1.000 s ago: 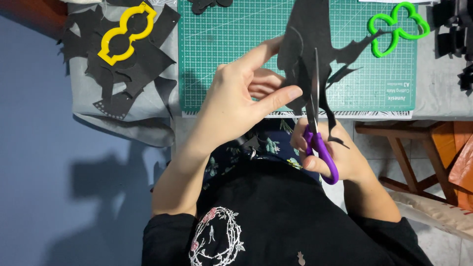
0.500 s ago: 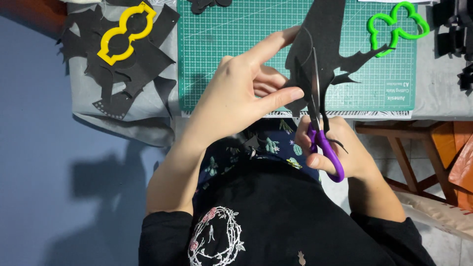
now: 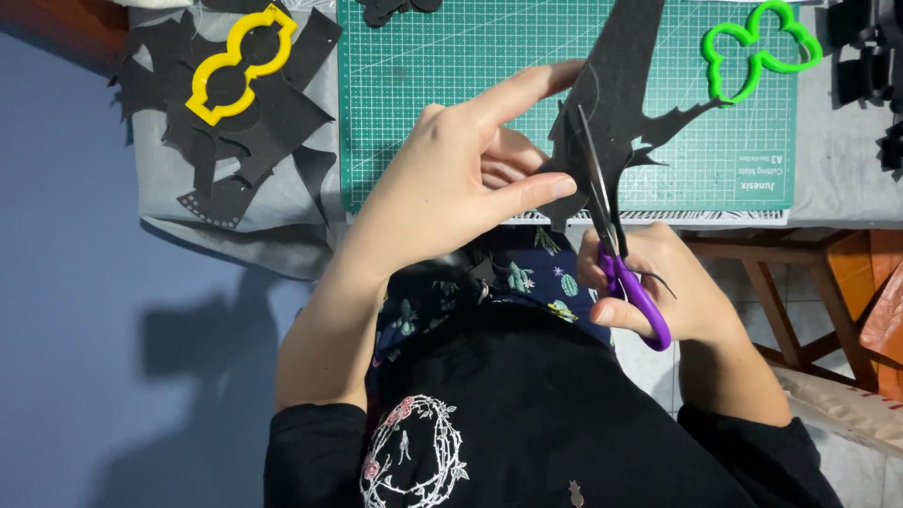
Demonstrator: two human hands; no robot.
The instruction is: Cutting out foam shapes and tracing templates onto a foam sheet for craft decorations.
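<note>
My left hand [image 3: 451,179] pinches the lower left edge of a black sheet piece [image 3: 621,85] held upright over the green cutting mat [image 3: 442,66]. In my right hand [image 3: 658,282] are purple-handled scissors [image 3: 616,249], their blades pointing up into the black sheet and nearly closed on it. Jagged cut edges stick out on the sheet's right side.
A yellow cutter frame [image 3: 230,71] lies on a pile of black offcuts [image 3: 254,141] at the left on grey cloth. A green clover-shaped cutter frame [image 3: 757,42] rests at the mat's right. More black pieces [image 3: 865,66] sit far right. Wooden table legs [image 3: 781,282] show below.
The scissors have advanced a little further up into the black sheet. My left hand has shifted its fingers slightly along the sheet's edge.
</note>
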